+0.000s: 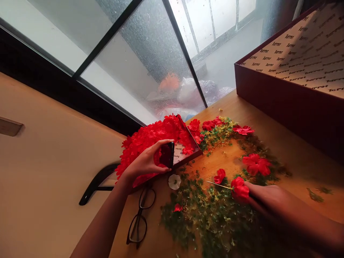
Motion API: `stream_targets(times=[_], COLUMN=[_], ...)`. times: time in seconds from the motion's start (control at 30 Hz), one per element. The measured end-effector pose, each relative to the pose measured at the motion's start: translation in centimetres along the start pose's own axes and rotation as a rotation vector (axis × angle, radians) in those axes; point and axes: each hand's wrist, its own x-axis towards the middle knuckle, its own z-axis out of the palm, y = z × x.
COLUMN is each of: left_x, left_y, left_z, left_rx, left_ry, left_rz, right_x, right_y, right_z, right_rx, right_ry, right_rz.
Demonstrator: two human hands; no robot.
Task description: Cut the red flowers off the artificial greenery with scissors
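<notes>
My left hand point(143, 161) grips a black smartphone point(167, 154) over a small dark red box point(180, 153) with a printed lining. Red fabric flowers point(146, 143) are heaped in that box and spill over its edge. My right hand point(264, 197) is shut on a red artificial flower point(240, 189) with a thin metal stem point(219, 185) pointing left. Loose red flowers point(256, 165) and green-and-gold sprigs of artificial foliage point(212, 215) lie around it on the wooden table point(298, 172). A white flower point(174, 181) sits near the box.
Black-framed glasses point(139, 218) lie folded open on the table's near left. A large dark red box point(290, 79) with a printed lining stands at the far right. A window point(142, 61) lies beyond the table, and a curved black chair part point(96, 183) is at the left.
</notes>
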Motion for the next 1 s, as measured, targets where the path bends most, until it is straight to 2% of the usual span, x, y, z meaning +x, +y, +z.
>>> stream_targets(times=[0.2,0.43,0.63,0.77,1.0], left_x=[0.1,0.3,2.0,3.3,3.9], left_y=[-0.3,-0.2,-0.1,-0.2,-0.3], left_z=[-0.1,0.0,0.3,0.7,1.3], left_rx=[0.003,0.014,0.103,0.152,0.035], left_ry=[-0.025,-0.027,-0.001,-0.027,-0.061], left_rz=[0.008,0.011,0.061,0.071,0.045], right_x=[0.3,0.2,0.4,0.4,0.3], right_y=[-0.3,0.0,-0.3,-0.3,-0.1], right_z=[-0.4,-0.1,-0.4,-0.2,0.2], right_rx=[0.039,0.019,0.027,0.028,0.014], right_ry=[-0.051,-0.041,0.019,-0.004,-0.015], right_rz=[0.050,0.011,-0.029,-0.007,0.000])
